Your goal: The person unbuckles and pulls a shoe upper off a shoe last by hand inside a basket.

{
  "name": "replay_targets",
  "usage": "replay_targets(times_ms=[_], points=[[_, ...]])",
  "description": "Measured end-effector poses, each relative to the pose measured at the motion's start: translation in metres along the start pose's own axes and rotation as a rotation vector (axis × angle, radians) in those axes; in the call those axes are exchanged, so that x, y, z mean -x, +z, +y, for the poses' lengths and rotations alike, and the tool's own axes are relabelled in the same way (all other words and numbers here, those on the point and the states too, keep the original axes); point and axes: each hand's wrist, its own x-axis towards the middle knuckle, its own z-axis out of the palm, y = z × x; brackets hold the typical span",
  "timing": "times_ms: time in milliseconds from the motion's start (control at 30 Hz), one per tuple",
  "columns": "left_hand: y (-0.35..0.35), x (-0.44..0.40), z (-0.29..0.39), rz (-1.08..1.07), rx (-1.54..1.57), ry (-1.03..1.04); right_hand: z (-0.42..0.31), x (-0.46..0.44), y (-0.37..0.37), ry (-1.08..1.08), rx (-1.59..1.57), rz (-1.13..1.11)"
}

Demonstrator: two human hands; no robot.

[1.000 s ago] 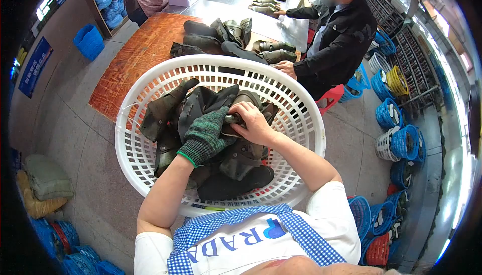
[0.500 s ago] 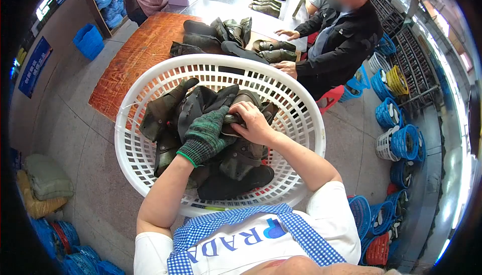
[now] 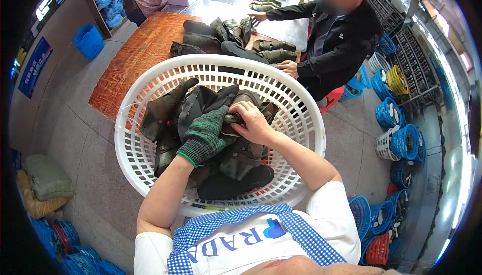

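Note:
A large white plastic basket [image 3: 320, 124] in front of me holds a heap of dark olive-brown shoe uppers [image 3: 156, 112]. My left hand [image 3: 205, 133], in a green and black knitted glove, is closed on a dark shoe upper [image 3: 232, 119] near the basket's middle. From the other side, my bare right hand [image 3: 252, 124] pinches the edge of the same upper, thumb below and fingers above. My hands nearly touch, and they cover much of this piece. Below them lies a flat black piece [image 3: 236, 183] among the other uppers.
Beyond the basket, a reddish-brown wooden table [image 3: 120, 76] bears more shoe uppers [image 3: 201, 40]. A co-worker in a dark jacket [image 3: 341, 44] is at its right side. Blue baskets [image 3: 405, 142] line the floor on the right, and a blue bin [image 3: 88, 41] stands at left.
The co-worker has leaned and stretched one arm farther across the table, towards the back left. My hands and the shoe upper look almost unmoved.

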Motion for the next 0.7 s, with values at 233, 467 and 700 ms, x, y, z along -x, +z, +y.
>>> replay_targets(times_ms=[233, 467, 700], points=[[-0.0009, -0.0003, -0.0001, -0.014, -0.004, 0.005, 0.0019, 0.0003, 0.0014, -0.014, 0.013, 0.008], [0.0005, -0.0002, -0.0003, -0.004, 0.010, -0.002, 0.0020, 0.0002, 0.0020, -0.027, 0.009, 0.022], [-0.0060, -0.0003, 0.0062, -0.018, 0.026, 0.010, 0.0020, 0.0001, 0.0016, -0.028, 0.006, 0.023]])
